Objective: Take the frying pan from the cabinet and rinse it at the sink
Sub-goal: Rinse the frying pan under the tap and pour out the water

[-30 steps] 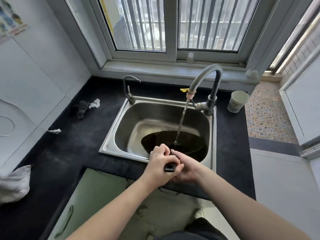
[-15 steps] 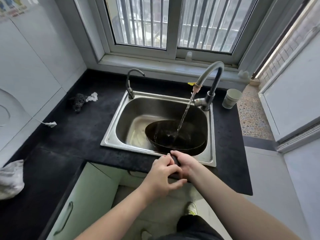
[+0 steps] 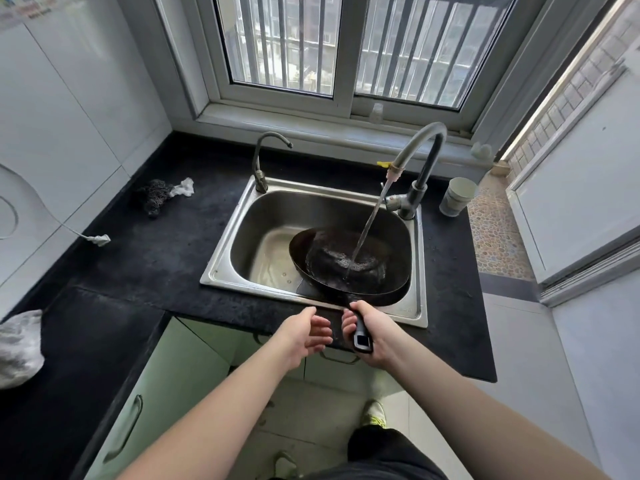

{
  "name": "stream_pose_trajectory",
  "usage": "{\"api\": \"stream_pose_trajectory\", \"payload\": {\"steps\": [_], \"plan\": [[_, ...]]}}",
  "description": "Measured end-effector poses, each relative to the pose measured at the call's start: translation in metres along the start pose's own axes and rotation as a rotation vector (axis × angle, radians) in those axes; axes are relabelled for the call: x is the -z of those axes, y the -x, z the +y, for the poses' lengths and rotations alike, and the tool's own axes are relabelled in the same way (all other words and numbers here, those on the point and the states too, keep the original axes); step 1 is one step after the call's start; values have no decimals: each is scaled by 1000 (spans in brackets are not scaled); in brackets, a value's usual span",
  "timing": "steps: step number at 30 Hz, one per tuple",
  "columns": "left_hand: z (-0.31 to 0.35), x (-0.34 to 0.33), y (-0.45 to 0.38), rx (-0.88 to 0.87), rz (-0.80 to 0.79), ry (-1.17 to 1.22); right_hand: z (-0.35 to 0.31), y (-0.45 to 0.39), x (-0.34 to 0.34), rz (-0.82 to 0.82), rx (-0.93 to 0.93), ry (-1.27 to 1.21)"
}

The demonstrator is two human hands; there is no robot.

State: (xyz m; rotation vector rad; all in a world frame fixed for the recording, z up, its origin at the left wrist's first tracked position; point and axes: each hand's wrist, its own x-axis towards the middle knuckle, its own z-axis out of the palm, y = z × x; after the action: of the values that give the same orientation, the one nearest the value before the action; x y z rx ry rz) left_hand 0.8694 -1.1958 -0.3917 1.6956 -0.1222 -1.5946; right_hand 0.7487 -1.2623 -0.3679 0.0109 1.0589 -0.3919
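Note:
A black frying pan is held tilted in the right half of the steel sink. Water runs from the tall grey faucet onto the pan's inside. My right hand is shut on the pan's black handle over the sink's front rim. My left hand is just left of the handle, off it, with its fingers apart and nothing in it.
A small second tap stands at the sink's back left. A paper cup sits on the black counter right of the faucet. A dark scrubber with white tissue lies at the left. A green cabinet door hangs open below.
Both hands gripped the handle before; my left hand has now let go and opened beside it. The pan has lifted and tilted up in the sink.

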Motion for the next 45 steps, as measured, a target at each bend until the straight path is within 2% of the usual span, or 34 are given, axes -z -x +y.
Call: {"api": "stream_pose_trajectory", "payload": {"steps": [5, 8, 17, 22, 28, 33, 38, 45], "plan": [[7, -23, 1, 143, -261, 71, 0, 33, -4, -15, -22, 4], [15, -42, 10, 209, -326, 174, 2, 49, -13, -39, -17, 5], [19, -49, 3, 150, -376, 182, 6, 59, -33, 112, 171, 161], [2, -50, 3, 207, -414, 201, 13, 61, -22, 155, 196, 318], [-18, -55, 2, 159, -555, 131, 21, 63, 7, 159, 201, 505], [-27, -64, 4, 175, -617, 65, 21, 68, 29, 135, 158, 485], [-34, -72, 6, 220, -569, -25, 19, 71, 38, 131, 28, 424], [-35, -73, -2, 204, -599, -30, 24, 71, 36, 128, 70, 343]]}}
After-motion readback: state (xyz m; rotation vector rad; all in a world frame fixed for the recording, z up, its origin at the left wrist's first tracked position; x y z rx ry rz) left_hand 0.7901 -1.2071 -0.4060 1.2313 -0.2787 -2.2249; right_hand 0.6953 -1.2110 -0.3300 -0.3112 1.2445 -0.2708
